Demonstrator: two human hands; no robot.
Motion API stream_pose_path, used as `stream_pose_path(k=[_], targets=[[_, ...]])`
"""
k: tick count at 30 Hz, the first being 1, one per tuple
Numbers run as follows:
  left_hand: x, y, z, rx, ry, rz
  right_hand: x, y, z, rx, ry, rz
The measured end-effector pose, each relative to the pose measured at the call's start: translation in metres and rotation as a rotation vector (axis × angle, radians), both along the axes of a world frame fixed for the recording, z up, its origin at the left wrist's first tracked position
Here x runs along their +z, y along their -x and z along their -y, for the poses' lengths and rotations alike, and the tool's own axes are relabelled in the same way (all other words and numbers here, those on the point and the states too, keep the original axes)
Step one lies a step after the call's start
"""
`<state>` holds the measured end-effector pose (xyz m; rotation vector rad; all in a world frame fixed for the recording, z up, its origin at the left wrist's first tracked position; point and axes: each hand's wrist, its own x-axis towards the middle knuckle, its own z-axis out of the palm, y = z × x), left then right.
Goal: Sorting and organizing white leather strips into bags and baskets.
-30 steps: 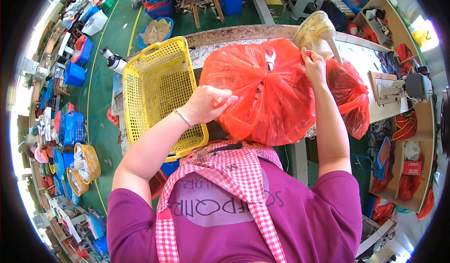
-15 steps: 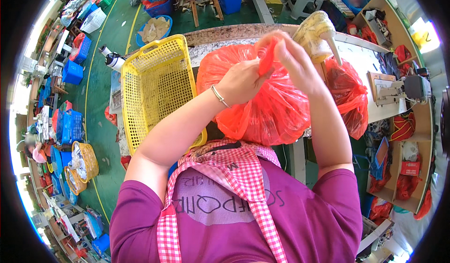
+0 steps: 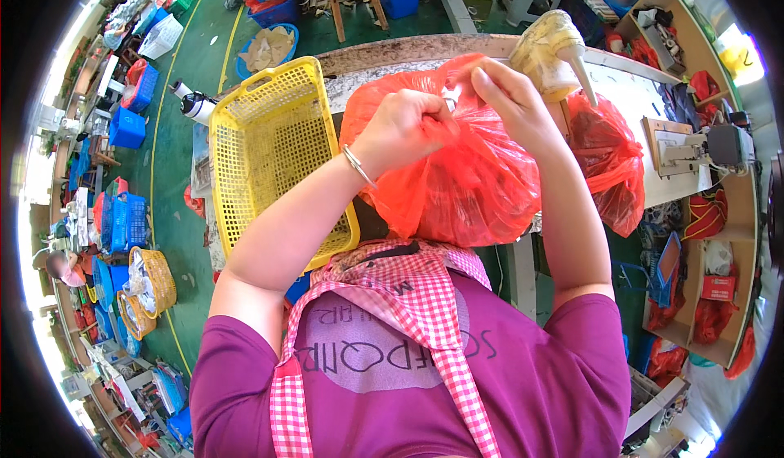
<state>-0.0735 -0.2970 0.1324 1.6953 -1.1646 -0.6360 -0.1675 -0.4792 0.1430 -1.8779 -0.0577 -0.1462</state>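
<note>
A large, full red plastic bag [image 3: 482, 188] sits on the worktable in front of me, its top gathered between my hands. My left hand [image 3: 412, 125] is closed around part of the gathered plastic at the bag's neck. Opposite it, my right hand [image 3: 510, 98] pinches another part of the bag's top, thumb against fingers. A bit of something white shows beside my left fingertips; I cannot make out what it is. Left of the bag stands a yellow plastic basket [image 3: 276, 147] with worn, stained mesh.
Right of my right hand stand a stained bottle with a long nozzle [image 3: 555, 58] and a smaller tied red bag [image 3: 604, 164]. A sewing machine [image 3: 702, 151] is farther right, beside wooden shelves [image 3: 739, 229]. A blue basin [image 3: 269, 48] is on the green floor beyond the table.
My hands have moved apart at the bag's neck; the twisted top I held upright has loosened and spread. My left hand has shifted slightly left.
</note>
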Motion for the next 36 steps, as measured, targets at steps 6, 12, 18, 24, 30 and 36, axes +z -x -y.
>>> stream_pose_path(k=[6, 12, 18, 24, 30, 36], targets=[[-0.007, -0.004, 0.007, 0.182, 0.357, 1.189, -0.046, -0.027, 0.004, 0.163, -0.066, 0.005], [-0.014, -0.007, -0.002, 0.186, 0.117, 1.237, -0.044, -0.027, 0.023, 0.238, 0.081, -0.168], [-0.031, -0.001, -0.004, 0.048, 0.019, 1.143, -0.046, -0.014, 0.023, 0.018, 0.586, 0.031], [-0.042, 0.01, -0.015, 0.249, 0.001, 0.726, -0.041, -0.002, 0.02, 0.012, 0.627, 0.089], [-0.038, 0.027, -0.008, 0.367, 0.266, 0.364, -0.035, 0.0, -0.01, 0.045, 0.969, 0.2], [-0.052, 0.039, -0.11, 0.595, 0.25, 0.182, -0.039, -0.004, 0.012, -0.143, 0.744, 0.01]])
